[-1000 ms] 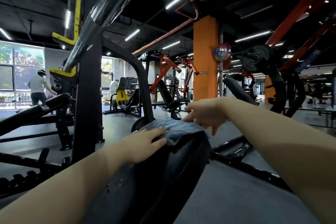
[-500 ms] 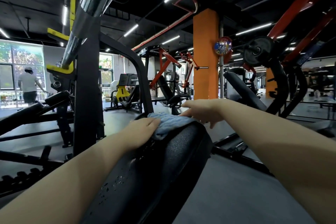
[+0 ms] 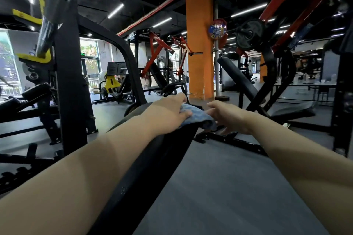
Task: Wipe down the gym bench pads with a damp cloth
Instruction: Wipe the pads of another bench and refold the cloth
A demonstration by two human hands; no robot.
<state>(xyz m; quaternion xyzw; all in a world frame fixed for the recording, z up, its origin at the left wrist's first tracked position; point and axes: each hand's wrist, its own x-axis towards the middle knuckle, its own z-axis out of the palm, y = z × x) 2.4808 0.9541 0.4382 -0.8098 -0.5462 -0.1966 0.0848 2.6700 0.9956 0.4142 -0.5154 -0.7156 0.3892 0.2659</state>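
A long black bench pad runs away from me up the middle of the view. A blue cloth is draped over its far end, one edge hanging down the right side. My left hand lies flat on the cloth with straight fingers and presses it onto the pad. My right hand is at the pad's right edge, fingers loosely spread beside the hanging edge of the cloth; whether it touches the cloth I cannot tell.
A black rack upright with a chrome barbell stands close on the left. An orange pillar rises behind the bench. An inclined bench and a plate-loaded machine stand to the right. Grey floor lies right of the pad.
My left hand has slid forward along the pad onto the cloth, pushing it to the far end. My right hand has dropped from the top of the cloth to the pad's right side.
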